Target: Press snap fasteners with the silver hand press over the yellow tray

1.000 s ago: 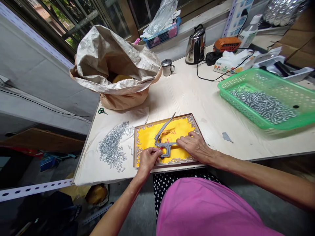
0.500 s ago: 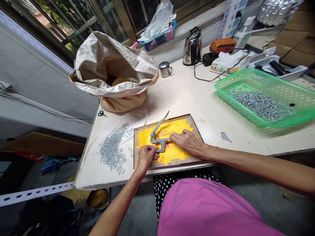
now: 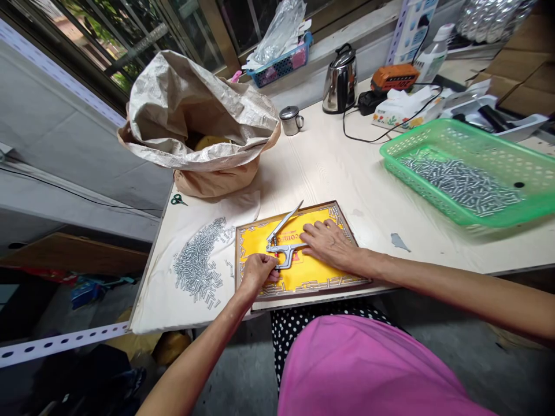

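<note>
A grey lever hand press [image 3: 288, 252] with a small spring lies over a shallow brown-rimmed tray [image 3: 236, 263] that has a yellow, red-printed bottom. Its long lever stands raised and slanting to the upper right. My left hand [image 3: 256, 271] is closed in a pinch at the press's lower left jaw; what its fingertips hold is too small to make out. My right hand [image 3: 328, 245] rests over the tray, fingers bent around the right end of the press's handle. Small metal pins [image 3: 318, 284] line the tray's edges.
Left of the tray, a heap of metal pins [image 3: 197, 263] lies on white cloth, near scissors [image 3: 178, 200]. Behind stands a large open sack [image 3: 217, 173]. A lidded metal mug [image 3: 291, 121], a kettle [image 3: 340, 81] and a green basket [image 3: 459, 216] of pins are farther off.
The press and its lever have shifted slightly to the right. The fingers of my right hand have moved up and spread a little. My left hand stays at the jaw.
</note>
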